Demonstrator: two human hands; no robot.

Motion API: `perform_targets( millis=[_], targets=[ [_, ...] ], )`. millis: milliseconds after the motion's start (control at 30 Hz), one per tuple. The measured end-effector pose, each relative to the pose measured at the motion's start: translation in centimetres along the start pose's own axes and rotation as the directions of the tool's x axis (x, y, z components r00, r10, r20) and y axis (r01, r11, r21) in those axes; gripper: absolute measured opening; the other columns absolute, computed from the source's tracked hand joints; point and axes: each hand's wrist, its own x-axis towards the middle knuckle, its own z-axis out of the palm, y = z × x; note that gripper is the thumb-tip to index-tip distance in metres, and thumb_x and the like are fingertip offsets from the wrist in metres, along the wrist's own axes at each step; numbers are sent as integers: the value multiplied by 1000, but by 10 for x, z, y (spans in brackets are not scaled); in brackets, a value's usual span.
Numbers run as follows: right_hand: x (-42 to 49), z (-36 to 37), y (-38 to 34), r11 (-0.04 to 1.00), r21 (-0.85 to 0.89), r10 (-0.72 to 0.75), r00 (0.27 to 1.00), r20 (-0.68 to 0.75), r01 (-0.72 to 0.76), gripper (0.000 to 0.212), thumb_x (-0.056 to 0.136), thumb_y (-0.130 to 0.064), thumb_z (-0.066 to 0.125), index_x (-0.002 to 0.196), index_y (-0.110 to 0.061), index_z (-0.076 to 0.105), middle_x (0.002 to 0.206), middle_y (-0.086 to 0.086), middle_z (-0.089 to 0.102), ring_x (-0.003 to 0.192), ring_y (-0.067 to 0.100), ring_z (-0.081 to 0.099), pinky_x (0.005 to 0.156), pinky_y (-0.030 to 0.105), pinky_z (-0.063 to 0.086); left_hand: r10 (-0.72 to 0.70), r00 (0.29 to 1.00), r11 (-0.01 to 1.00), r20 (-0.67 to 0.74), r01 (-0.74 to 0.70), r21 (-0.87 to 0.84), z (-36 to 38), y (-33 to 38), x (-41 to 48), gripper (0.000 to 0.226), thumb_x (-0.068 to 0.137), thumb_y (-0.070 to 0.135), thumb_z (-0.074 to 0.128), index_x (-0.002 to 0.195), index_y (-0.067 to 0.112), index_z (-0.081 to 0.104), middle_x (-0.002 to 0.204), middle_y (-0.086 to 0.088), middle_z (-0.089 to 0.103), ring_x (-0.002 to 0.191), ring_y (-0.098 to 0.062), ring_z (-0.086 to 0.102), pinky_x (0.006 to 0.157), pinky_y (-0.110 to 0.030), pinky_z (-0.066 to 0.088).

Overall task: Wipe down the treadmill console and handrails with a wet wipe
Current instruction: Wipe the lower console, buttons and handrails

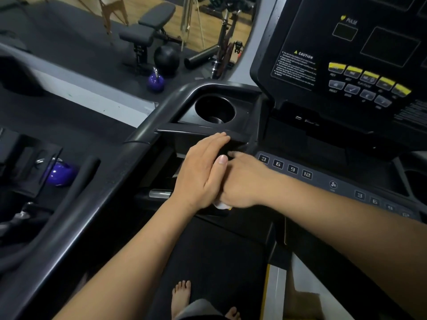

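Where both hands meet, a small white wet wipe [221, 205] peeks out at 6 o'clock. The left hand [201, 172] has straight fingers held together, touching the right hand [245, 183], whose fingers are hidden, so I cannot tell.

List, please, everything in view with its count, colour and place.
console: one, black, upper right
yellow buttons: five, yellow, on the console
keys 3, 6, 9, 12: four, grey, right of the hands
cup holder: one, black, above the hands
handrail: one, dark grey, curving left of the cup holder
kettlebells: two, purple, at left
ball: one, black, beyond the rail
weight bench: one, black, upper middle
wet wipe: one, white, peeking under the right hand
feet: two, bare, bottom centre
left hand: one, flat over the right hand
right hand: one, curled round the wet wipe
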Motion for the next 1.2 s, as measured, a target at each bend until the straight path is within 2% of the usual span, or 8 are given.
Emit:
perform_targets(
  millis=[100, 167, 300, 467, 633, 833, 1000, 1200],
  targets=[
    [8, 1, 17, 1000, -7, 25, 999, -28, -25, 46, 91, -50, 30, 99, -22, 67, 101, 0, 68, 106, 21, 58, 106, 41, 34, -6, 1000, 1000, -8, 6, -4, 0, -1, -1, 51, 98, 32, 32, 134, 5, 55, 140, -8, 55, 133, -20, 47, 108, -44, 38],
    [0, 13, 33, 996, 60, 69, 984, -165, -59, 49, 88, -47, 26, 92, -22, 68, 97, -2, 69, 105, 20, 59, 101, 38, 39, -11, 1000, 1000, -14, 11, -10, -1, -2, -1, 51, 98, 32, 31, 134, 5, 55, 139, -8, 56, 131, -19, 48, 107, -44, 38],
    [-46, 37, 39, 958, 225, 263, 856, -446, -177, 46, 96, -41, 32, 125, -24, 64, 133, -6, 60, 132, 10, 46, 116, 44, 25, -61, 996, 997, -66, 57, -49, -4, 0, 0, 49, 98, 32, 31, 133, 6, 54, 136, -5, 58, 128, -16, 50, 105, -44, 40],
    [-49, 53, 8, 985, 114, 166, 889, -426, -130, 48, 97, -38, 34, 133, -16, 57, 141, 1, 54, 136, 15, 42, 115, 54, 22, -62, 996, 997, -64, 59, -56, -3, -1, 0, 49, 99, 31, 31, 133, 6, 54, 136, -5, 58, 128, -16, 50, 104, -45, 40],
    [-43, 55, 35, 816, 345, 572, 734, -367, -464, 55, 99, -37, 23, 148, -14, 33, 157, 1, 28, 146, 17, 23, 117, 58, 13, -65, 996, 996, -53, 62, -61, -3, 2, 0, 50, 99, 32, 30, 133, 6, 55, 135, -5, 58, 128, -16, 51, 105, -42, 40],
    [-65, 91, -55, 976, 195, 186, 829, -528, -94, 48, 90, -20, 51, 138, -14, 51, 150, 6, 42, 145, 20, 27, 114, 60, 21, -48, 997, 998, -55, 46, -46, -2, 1, 1, 49, 99, 30, 30, 132, 4, 55, 134, -7, 59, 127, -18, 53, 104, -44, 41],
    [-64, 79, -19, 829, 430, 542, 703, -460, -358, 46, 101, -34, 34, 144, -20, 43, 155, -3, 31, 146, 11, 22, 117, 59, 12, -59, 998, 996, -34, 57, -65, -1, 1, 2, 49, 100, 30, 31, 132, 2, 55, 133, -7, 60, 126, -18, 53, 104, -42, 42],
    [-69, 84, -59, 916, 367, 338, 805, -487, -162, 50, 98, -45, 41, 140, -19, 49, 153, -2, 36, 145, 11, 23, 116, 59, 13, -60, 998, 997, -21, 59, -48, 0, 1, 1, 49, 100, 30, 30, 132, 2, 55, 133, -7, 60, 126, -19, 54, 103, -45, 42]
  ],
)
